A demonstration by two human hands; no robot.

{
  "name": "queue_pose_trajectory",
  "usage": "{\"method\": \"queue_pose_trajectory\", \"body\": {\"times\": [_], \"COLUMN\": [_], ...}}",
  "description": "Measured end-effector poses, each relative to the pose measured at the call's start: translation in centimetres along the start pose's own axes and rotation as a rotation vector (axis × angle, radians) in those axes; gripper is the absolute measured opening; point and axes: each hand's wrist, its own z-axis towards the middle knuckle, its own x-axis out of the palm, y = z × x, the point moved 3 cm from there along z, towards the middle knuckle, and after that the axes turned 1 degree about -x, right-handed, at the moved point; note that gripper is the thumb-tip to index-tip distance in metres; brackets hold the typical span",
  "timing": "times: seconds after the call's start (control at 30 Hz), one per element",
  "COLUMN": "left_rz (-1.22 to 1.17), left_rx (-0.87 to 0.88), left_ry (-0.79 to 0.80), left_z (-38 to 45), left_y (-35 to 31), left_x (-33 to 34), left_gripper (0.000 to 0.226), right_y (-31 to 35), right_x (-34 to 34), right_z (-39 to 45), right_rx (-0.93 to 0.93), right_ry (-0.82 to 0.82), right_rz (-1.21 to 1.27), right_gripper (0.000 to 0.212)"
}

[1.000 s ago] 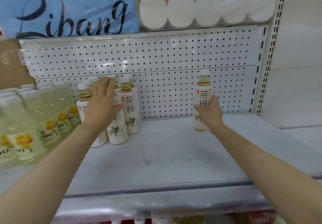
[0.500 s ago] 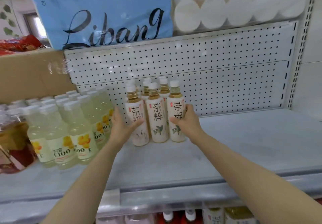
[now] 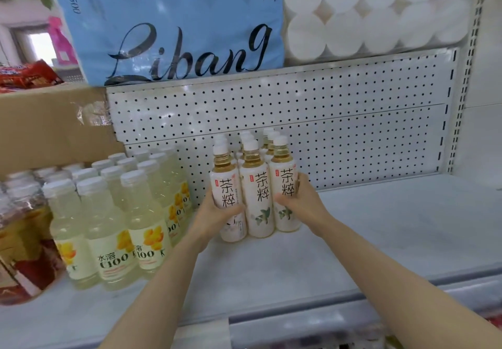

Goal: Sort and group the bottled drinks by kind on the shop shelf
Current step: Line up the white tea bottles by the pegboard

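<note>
In the middle of the frame a group of tea bottles (image 3: 256,199) stands upright on the white shelf (image 3: 380,226), in three close rows that go back toward the pegboard (image 3: 326,120). The bottles have white caps, amber liquid in the neck and white labels with black characters and a green leaf. The left hand (image 3: 214,212) is curled around the left front bottle, with the thumb across its label. The right hand (image 3: 301,199) is curled around the right front bottle, the thumb on the front of the label and the fingers behind it. So the two hands press the group from both sides, and the middle front bottle stands between them, touching its neighbours. All the front bottles rest with the base on the shelf. At the left of the frame, just beside the tea, stands a block of lemon bottles (image 3: 114,212) with pale yellow liquid, white caps and yellow fruit on the label, also in rows. At the lower left edge a wrapped pack with red and dark labels (image 3: 24,253) is partly visible and blurred. Above it sits a cardboard box (image 3: 54,125) with shiny tape. On the upper shelf lies a blue pack (image 3: 168,22) with the word "Libang", and to the right of it white paper rolls (image 3: 380,17) are stacked. The right part of the shelf is bare.
</note>
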Motion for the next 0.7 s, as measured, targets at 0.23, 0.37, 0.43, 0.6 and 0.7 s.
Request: {"method": "queue_pose_trajectory", "body": {"times": [0.23, 0.37, 0.43, 0.6, 0.7], "left_rz": [-0.062, -0.051, -0.061, -0.053, -0.186], "left_rx": [0.062, 0.055, 0.051, -0.004, -0.058], "left_ry": [-0.018, -0.061, -0.012, 0.032, 0.092], "left_z": [0.7, 0.6, 0.6, 0.9, 0.4], "left_y": [-0.6, -0.3, -0.2, -0.4, -1.4], "left_x": [0.5, 0.6, 0.5, 0.2, 0.0], "left_gripper": [0.099, 0.101, 0.104, 0.110, 0.091], "right_y": [-0.7, -1.0, -1.3, -2.0, -1.9], "right_x": [-0.6, -0.1, -0.3, 0.3, -0.4], "right_z": [1.1, 1.6, 1.7, 1.9, 2.5], "right_rx": [0.021, -0.025, -0.029, -0.034, 0.028], "right_ry": [0.100, 0.114, 0.157, 0.198, 0.235], "right_rz": [0.111, 0.089, 0.100, 0.151, 0.239], "right_gripper": [0.099, 0.089, 0.097, 0.107, 0.089]}}
